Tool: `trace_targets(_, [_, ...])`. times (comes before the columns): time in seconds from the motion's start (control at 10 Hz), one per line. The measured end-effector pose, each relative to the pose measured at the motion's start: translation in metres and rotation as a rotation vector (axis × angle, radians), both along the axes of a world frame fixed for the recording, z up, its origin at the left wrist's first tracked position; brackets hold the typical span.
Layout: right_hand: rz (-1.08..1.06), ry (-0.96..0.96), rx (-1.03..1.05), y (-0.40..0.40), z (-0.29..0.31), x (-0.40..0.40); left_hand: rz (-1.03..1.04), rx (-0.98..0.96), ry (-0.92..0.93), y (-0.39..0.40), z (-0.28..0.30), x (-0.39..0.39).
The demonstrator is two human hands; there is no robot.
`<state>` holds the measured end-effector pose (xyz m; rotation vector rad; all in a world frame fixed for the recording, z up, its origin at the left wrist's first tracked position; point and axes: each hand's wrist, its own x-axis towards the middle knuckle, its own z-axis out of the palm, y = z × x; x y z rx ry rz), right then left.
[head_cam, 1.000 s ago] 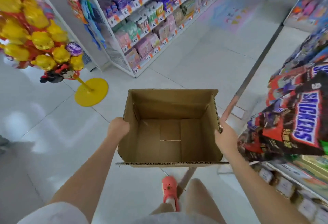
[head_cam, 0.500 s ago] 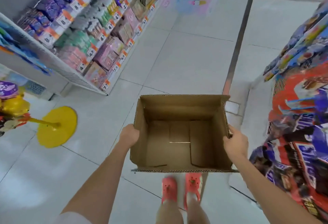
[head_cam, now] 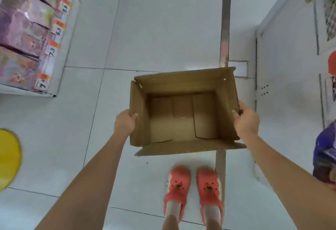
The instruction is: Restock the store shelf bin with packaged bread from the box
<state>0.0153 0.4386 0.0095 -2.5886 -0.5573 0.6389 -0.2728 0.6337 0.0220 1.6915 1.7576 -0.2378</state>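
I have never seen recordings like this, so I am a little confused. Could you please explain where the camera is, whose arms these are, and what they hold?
There is no machine here. A person wears one wide-angle camera on the head, looking down, so the arms are the wearer's own. The left hand and right hand grip opposite walls of an open cardboard box, held above the tiled floor. The box is empty: only its bare bottom shows, no bread. Below it are the person's pink shoes. At the left is a shelf of pinkish packages with price tags; at the left edge, a yellow disc. At the right edge are more, blurred goods.
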Motion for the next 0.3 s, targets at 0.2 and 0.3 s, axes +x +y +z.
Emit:
trace_targets(0.2, [0.12, 0.059, -0.003, 0.007, -0.05, 0.013, -0.051, -0.08, 0.02, 0.009, -0.041, 0.03])
trace_targets(0.3, [-0.006, 0.109, 0.021, 0.011, -0.032, 0.007, -0.059, -0.103, 0.099, 0.014, -0.022, 0.044])
